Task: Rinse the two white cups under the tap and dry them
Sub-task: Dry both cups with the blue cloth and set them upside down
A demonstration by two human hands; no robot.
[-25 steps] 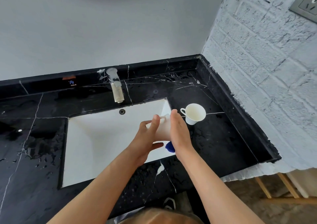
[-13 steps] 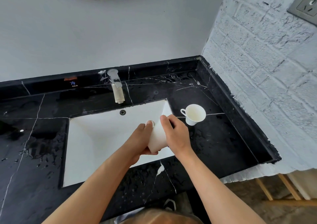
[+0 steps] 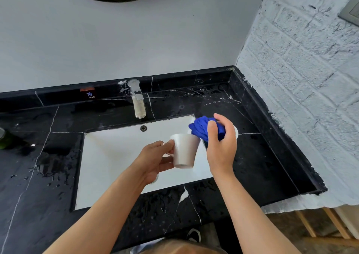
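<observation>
Drying looks to be the step in hand: the left hand (image 3: pixel 153 161) grips the tapered white ceramic cup (image 3: pixel 184 150) by its handle over the white rectangular sink basin (image 3: pixel 116 156), while the right hand (image 3: pixel 220 137) clutches a bunched blue cloth (image 3: pixel 200 128) at its rim, likely needing to wipe inside next.

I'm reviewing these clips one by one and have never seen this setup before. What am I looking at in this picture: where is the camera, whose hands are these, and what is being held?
There is no machine here. The single camera sits on a person's head and looks down at their own two bare hands over a white sink set in a black marble counter that shows water drops. The left hand holds a white cup by its handle, above the basin. The right hand grips a bunched blue cloth beside the cup's rim. A tap stands behind the sink; no water is seen running. Behind the right hand a white edge shows, probably the second cup, but it is mostly hidden.
</observation>
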